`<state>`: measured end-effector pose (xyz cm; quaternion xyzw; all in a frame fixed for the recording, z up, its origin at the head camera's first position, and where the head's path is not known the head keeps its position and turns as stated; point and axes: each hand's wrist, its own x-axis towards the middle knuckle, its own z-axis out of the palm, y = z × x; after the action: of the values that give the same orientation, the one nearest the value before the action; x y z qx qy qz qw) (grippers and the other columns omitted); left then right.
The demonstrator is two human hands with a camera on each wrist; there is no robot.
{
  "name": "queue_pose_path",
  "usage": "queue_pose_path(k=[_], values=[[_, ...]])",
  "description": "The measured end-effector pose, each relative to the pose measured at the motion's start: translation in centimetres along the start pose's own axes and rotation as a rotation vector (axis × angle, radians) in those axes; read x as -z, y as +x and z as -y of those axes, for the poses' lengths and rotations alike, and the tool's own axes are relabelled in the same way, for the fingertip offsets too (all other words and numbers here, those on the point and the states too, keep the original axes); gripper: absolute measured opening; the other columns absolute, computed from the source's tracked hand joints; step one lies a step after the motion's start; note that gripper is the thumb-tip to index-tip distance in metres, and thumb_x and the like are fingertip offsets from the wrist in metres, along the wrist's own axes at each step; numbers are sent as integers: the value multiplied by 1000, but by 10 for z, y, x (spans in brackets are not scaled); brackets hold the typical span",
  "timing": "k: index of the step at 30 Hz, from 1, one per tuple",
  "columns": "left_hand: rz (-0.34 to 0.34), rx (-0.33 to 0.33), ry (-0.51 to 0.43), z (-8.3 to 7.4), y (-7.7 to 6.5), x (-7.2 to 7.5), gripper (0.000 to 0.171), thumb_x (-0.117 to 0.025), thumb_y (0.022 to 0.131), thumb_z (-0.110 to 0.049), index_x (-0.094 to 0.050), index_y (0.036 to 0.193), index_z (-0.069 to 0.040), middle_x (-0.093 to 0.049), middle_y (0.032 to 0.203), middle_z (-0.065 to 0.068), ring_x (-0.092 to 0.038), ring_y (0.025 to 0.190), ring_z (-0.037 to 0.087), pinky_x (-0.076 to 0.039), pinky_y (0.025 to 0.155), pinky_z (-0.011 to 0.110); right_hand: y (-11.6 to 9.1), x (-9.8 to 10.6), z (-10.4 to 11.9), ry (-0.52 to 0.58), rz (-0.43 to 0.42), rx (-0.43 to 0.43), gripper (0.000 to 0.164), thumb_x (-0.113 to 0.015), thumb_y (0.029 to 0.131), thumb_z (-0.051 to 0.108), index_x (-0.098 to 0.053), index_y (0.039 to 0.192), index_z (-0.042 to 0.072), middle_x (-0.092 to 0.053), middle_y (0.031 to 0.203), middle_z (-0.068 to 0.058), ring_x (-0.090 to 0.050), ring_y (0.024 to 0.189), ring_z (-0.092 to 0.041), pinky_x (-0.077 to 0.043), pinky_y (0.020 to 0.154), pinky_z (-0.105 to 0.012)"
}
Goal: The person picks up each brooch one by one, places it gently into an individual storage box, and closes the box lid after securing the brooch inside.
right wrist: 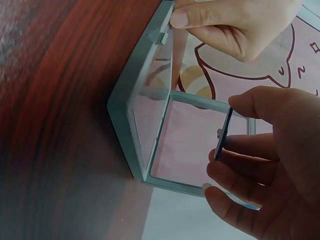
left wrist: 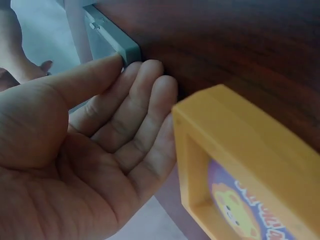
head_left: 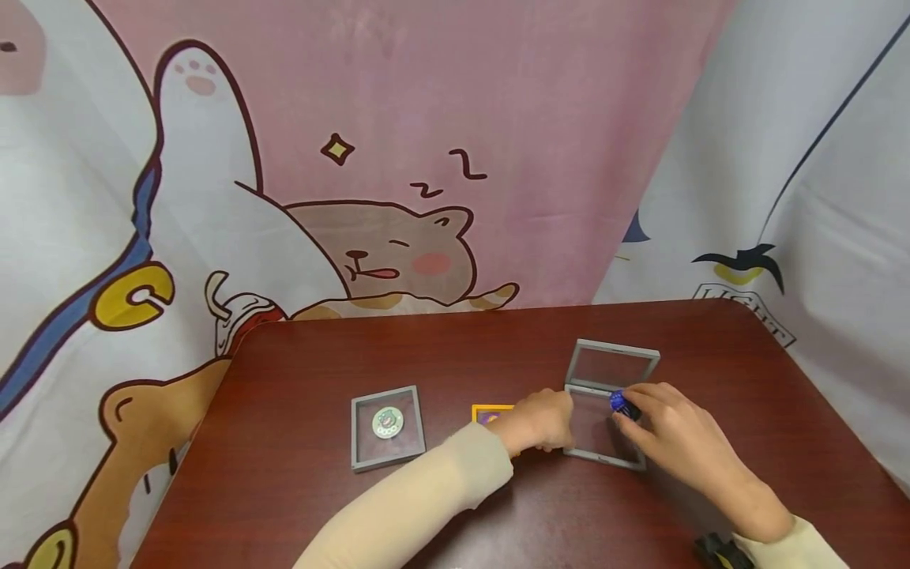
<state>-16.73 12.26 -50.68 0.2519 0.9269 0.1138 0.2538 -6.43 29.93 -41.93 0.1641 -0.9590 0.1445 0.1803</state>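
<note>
A grey clear-windowed display frame (head_left: 604,459) lies open on the table, its hinged lid standing up at the back. My left hand (head_left: 543,419) pinches the left side of this frame near a corner, thumb against curled fingers. Over the open base, my right hand (head_left: 671,427) holds a thin round blue badge (head_left: 620,404) between thumb and fingers. Seen edge-on in the right wrist view, the badge (right wrist: 224,134) has a small light piece on one face. Close to my left hand is a yellow frame (left wrist: 240,130) with a purple cartoon picture, partly covered by the hand in the head view.
To the left lies a shut grey frame (head_left: 387,461) with a pale round badge (head_left: 387,423) inside. A dark object (head_left: 721,551) sits by my right sleeve at the bottom edge. Behind the brown table (head_left: 306,356) hangs a cartoon-printed cloth (head_left: 554,158).
</note>
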Motion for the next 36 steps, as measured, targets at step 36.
queue_pose_path(k=[36], values=[[68, 31, 85, -5, -7, -3, 32, -87, 82, -33, -70, 58, -19, -62, 46, -8, -60, 38, 9, -49, 42, 26, -3, -29, 10, 20, 235, 109, 26, -86, 87, 16, -78, 106, 1, -74, 112, -11, -68, 107, -31, -58, 84, -48]])
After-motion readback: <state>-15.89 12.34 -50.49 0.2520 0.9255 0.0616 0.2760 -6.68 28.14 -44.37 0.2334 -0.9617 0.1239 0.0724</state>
